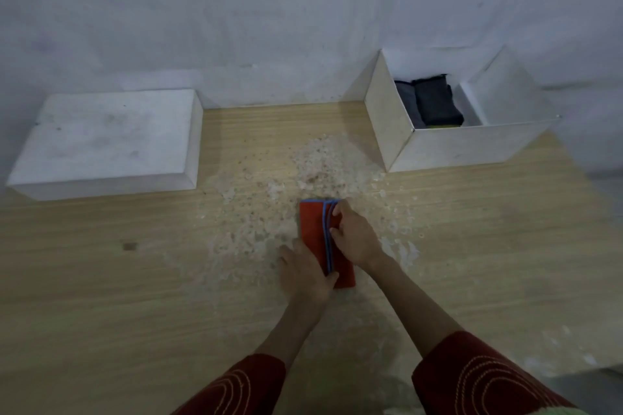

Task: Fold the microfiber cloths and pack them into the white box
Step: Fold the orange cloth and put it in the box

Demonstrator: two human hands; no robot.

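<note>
A red microfiber cloth point(314, 225) with blue edging lies folded into a narrow strip on the wooden table point(135, 280), near the middle. My left hand point(305, 274) presses on its near end, fingers flat. My right hand point(354, 236) pinches the folded blue edge along its right side. The open white box point(448, 148) stands at the back right, apart from both hands. Inside it lie folded dark grey cloths point(435, 104) and a sliver of a yellow-green one.
The white box lid point(108, 141) lies upside up at the back left. A worn, flaky whitish patch point(303, 172) covers the table's middle. A pale wall runs behind. The table's right edge falls off at the far right.
</note>
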